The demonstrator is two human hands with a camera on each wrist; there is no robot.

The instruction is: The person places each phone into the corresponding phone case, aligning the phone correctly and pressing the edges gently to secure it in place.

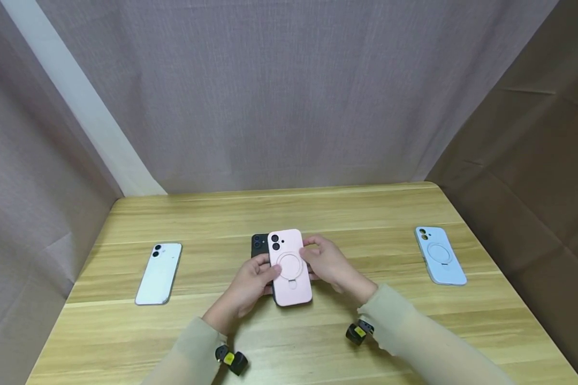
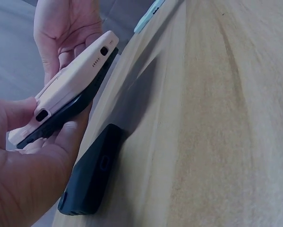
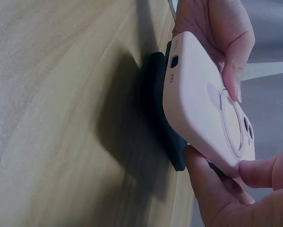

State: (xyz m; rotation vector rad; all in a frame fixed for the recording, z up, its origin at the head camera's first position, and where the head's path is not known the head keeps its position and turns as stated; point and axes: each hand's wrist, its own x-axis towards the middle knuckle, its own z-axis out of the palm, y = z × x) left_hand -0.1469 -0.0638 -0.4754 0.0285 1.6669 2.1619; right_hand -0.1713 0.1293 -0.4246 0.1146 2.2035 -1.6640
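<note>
Both hands hold a pink phone case with a ring on its back, raised above the middle of the table and tilted. A dark, phone-shaped slab lies against its underside; how far it sits inside I cannot tell. My left hand pinches the left edge, thumb on the back and fingers beneath. On the right edge, my right hand grips near the camera end, its thumb on the back. Below them on the table is another black phone or phone case, mostly covered in the head view.
A white phone lies back up on the left of the wooden table. On the right lies a light blue phone case with a ring. Grey curtain hangs behind the table, and brown cloth along its right side.
</note>
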